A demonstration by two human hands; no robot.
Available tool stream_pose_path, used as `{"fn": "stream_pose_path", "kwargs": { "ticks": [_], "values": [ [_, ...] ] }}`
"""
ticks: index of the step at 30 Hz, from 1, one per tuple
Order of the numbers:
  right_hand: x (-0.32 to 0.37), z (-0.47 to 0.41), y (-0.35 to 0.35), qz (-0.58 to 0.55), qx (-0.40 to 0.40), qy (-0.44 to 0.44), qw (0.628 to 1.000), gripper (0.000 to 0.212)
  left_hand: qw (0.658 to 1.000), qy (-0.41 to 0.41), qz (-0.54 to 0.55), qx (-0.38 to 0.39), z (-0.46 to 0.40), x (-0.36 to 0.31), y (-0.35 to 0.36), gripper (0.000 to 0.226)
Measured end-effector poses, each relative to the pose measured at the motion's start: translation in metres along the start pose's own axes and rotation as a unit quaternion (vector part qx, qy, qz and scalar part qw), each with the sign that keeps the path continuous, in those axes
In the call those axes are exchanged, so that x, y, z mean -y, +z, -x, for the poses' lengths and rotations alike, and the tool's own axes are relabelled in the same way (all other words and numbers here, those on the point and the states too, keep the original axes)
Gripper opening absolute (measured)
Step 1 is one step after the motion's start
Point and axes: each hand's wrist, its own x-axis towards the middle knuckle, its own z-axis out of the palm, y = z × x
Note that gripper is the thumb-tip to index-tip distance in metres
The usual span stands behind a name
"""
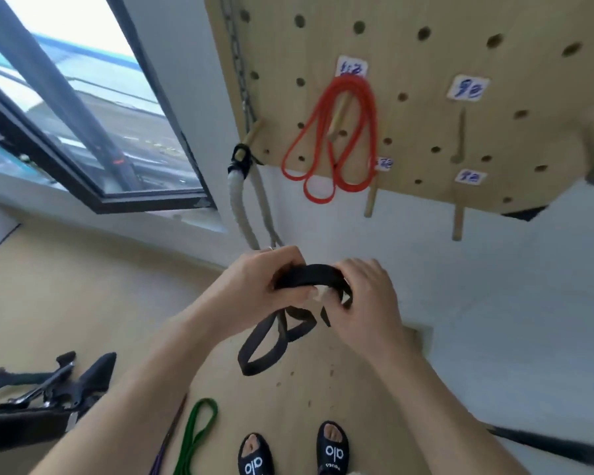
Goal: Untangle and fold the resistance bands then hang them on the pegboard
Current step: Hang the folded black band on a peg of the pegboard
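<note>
A black resistance band (264, 347) is folded into loops between both hands. My left hand (264, 279) grips its top on the left, and my right hand (364, 296) pinches the same bundle on the right, with loops hanging below. Above, a wooden pegboard (426, 97) carries a red band (336, 132) hung in loops on a peg. Bare wooden pegs (460, 138) stick out under paper labels to its right. On the floor lie a green band (199, 430) and a purple band (168, 440) side by side.
A thick white rope (237, 200) and a chain (237, 63) hang at the pegboard's left edge. An open window (83, 132) is at left. Black exercise gear (48, 385) lies at lower left. My feet in black slippers (295, 450) stand on the wood floor.
</note>
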Motion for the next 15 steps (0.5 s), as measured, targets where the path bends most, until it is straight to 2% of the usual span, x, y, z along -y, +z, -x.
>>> {"fn": "stream_pose_path", "kwargs": {
  "ticks": [7,9,15],
  "values": [
    [-0.017,0.004,-0.096,-0.158,-0.036,0.100,0.982,0.005,0.993,0.065,0.064,0.075,-0.054,-0.090,0.010,0.013],
    [-0.020,0.003,-0.114,-0.189,-0.040,0.118,0.974,0.011,0.990,0.083,0.072,0.089,-0.067,-0.106,0.012,0.012],
    [-0.028,-0.016,-0.145,-0.277,-0.037,0.183,0.943,0.015,0.988,0.106,0.076,0.083,-0.103,-0.132,0.005,0.013]
  ]
}}
